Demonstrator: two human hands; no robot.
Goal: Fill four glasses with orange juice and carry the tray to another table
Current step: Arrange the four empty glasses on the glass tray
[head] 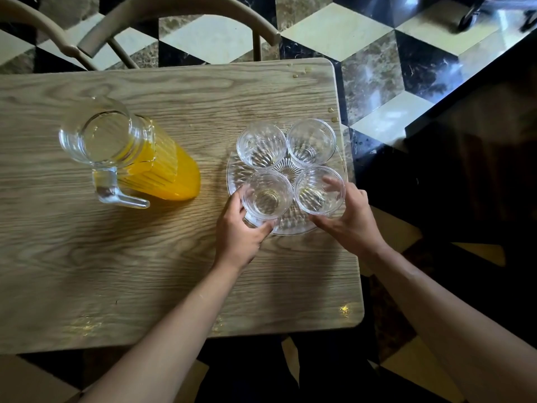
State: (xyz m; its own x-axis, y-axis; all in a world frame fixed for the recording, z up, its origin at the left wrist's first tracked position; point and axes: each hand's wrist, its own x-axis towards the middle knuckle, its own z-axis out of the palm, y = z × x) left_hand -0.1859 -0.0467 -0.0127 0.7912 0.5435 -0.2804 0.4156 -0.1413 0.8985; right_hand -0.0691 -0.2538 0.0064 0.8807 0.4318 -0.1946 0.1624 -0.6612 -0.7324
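A round clear glass tray sits on the right part of the wooden table. Several empty ribbed glasses stand on it: far left, far right, near left, near right. My left hand grips the near left glass, thumb and fingers curled round its sides. My right hand grips the near right glass the same way. A glass pitcher holding orange juice stands to the left, its handle pointing toward me.
Small juice drops lie near the table's far right corner and right edge. Two beige chair backs stand behind the table. A dark table is off to the right across the patterned tile floor.
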